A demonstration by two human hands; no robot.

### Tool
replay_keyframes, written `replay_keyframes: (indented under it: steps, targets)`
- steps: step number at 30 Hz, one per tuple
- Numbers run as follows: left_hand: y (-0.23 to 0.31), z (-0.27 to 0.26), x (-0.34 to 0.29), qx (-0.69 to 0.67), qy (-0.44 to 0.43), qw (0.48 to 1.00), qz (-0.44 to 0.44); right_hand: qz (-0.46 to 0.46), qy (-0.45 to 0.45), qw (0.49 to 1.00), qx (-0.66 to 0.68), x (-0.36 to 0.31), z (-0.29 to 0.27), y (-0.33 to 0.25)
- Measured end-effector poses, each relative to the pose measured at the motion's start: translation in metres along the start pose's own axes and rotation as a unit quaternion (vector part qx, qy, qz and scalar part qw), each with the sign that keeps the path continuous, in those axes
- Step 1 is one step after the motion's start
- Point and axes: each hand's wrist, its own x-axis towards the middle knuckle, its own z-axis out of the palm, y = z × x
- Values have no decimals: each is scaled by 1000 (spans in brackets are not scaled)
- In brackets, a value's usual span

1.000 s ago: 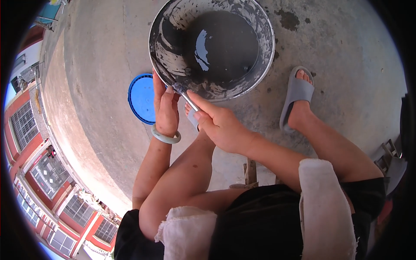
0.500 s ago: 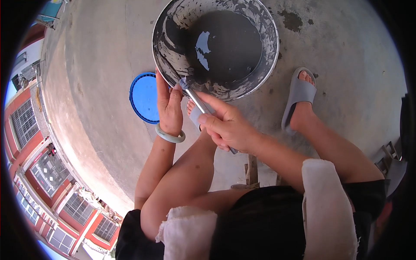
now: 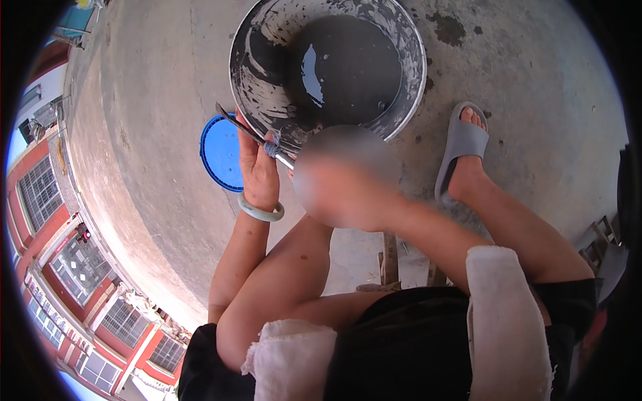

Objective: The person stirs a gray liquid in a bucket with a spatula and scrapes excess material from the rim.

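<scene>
My left hand, with a pale green bangle on the wrist, is raised at the near rim of a large metal basin that holds dark liquid. Its fingers pinch a thin metal tool that slants across them, with a small grey lump at the fingertips. My right hand is a blurred patch just right of the left hand. The tool's lower end runs into that patch, so the right hand seems to grip it. Both hands are close together over the basin's edge.
A round blue lid lies on the concrete floor left of the basin. My foot in a grey sandal rests to the right of it. A low wooden stool shows between my knees. Buildings curve along the left rim.
The tool has slid up and to the left across my left fingers, so its tip now sticks out past that hand. Both hands stay at the basin's near rim.
</scene>
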Motion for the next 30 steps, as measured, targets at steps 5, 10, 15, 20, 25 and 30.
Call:
replay_keyframes:
  steps: [5, 10, 15, 20, 25, 30]
  targets:
    - [8, 10, -1, 9, -8, 1000, 13, 12, 45, 988, 150, -18, 4, -21]
    - [11, 10, 0, 48, 3, 999, 2, 56, 71, 987, 130, -19, 2, -26]
    - [11, 12, -1, 31, 2, 999, 9, 58, 63, 989, 118, -16, -3, -20]
    - [11, 13, 1, 30, 4, 1000, 8, 51, 62, 995, 54, -13, -10, -22]
    - [12, 11, 0, 49, 1, 999, -8, 54, 54, 994, 75, -9, -13, -27]
    - [10, 13, -1, 20, -2, 1000, 3, 31, 67, 996, 46, -4, -8, -37]
